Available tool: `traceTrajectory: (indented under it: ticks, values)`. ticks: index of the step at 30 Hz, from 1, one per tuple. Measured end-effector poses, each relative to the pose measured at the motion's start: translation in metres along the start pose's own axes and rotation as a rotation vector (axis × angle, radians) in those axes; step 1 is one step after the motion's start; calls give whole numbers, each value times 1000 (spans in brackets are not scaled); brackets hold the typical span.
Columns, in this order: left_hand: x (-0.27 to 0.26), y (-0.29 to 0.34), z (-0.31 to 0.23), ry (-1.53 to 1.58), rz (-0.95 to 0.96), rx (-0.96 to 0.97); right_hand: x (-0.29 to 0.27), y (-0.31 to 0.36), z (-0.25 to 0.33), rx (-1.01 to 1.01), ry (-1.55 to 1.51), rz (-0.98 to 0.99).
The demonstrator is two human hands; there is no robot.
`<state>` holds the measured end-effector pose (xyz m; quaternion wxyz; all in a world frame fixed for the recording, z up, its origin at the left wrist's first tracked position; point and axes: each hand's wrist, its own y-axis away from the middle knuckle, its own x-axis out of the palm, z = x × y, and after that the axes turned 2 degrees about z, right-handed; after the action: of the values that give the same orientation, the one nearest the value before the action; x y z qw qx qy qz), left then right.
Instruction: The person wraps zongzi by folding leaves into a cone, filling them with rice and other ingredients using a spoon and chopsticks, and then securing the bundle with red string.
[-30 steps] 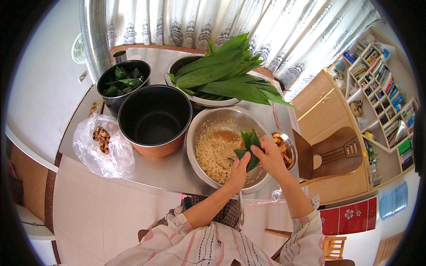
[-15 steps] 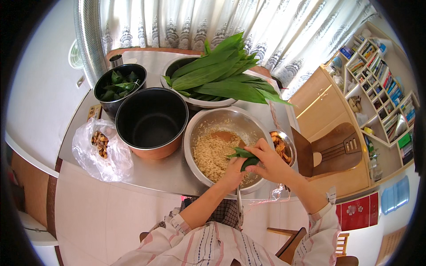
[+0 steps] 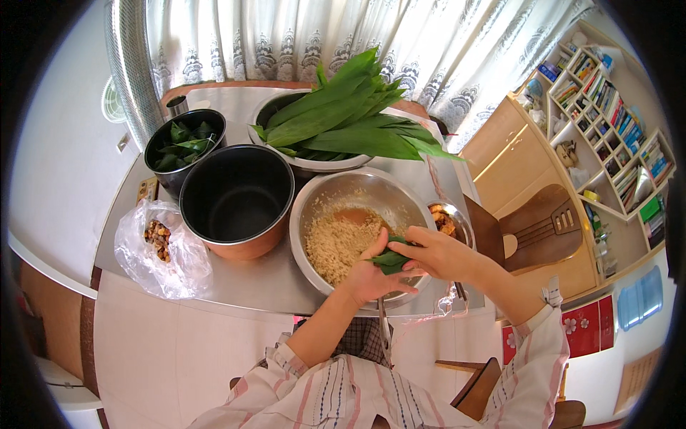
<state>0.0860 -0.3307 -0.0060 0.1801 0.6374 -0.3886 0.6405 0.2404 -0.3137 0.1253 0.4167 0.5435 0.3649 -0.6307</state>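
Above the right side of a wide steel bowl (image 3: pixel 300 239), both hands are on a folded green leaf (image 3: pixel 390 262). My left hand (image 3: pixel 368 280) cradles it from below, palm turned up, with the thumb raised beside it and the fingers stretched underneath. From the right, my right hand (image 3: pixel 439 254) pinches the leaf with its thumb and fingers. Whether the leaf wraps anything is hidden. Pale, moist rice grains (image 3: pixel 334 247) fill much of the bowl, and some brownish liquid shows toward its far side.
A basin (image 3: pixel 357 164) of long green leaves (image 3: pixel 336 114) stands behind the bowl. Left are a black-lined pot (image 3: pixel 236 193), a smaller pot (image 3: pixel 153 154) of leaf parcels and a plastic bag (image 3: pixel 189 275) of brown pieces. A small bowl (image 3: pixel 466 227) of orange-brown chunks and pink string (image 3: pixel 446 304) lie right.
My left hand has opened out, its thumb lifting and its fingers spreading beneath the leaf. My right hand has shifted slightly right and its fingers now reach over the leaf's top.
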Motion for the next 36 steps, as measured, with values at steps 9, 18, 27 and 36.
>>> traceTrajectory:
  ticks: [9, 18, 27, 36]
  values:
    - [10, 7, -2, 145, -67, 13, 2, -16, -16, -76, -105, -68]
    - [1, 9, -6, 495, 21, -78, 19, -21, -31, 24, -315, -199]
    - [13, 14, 6, 623, -125, 85, 26, -27, -43, -26, -342, -177]
    - [23, 5, -12, 672, -62, 24, 32, -18, -31, 206, -215, -363]
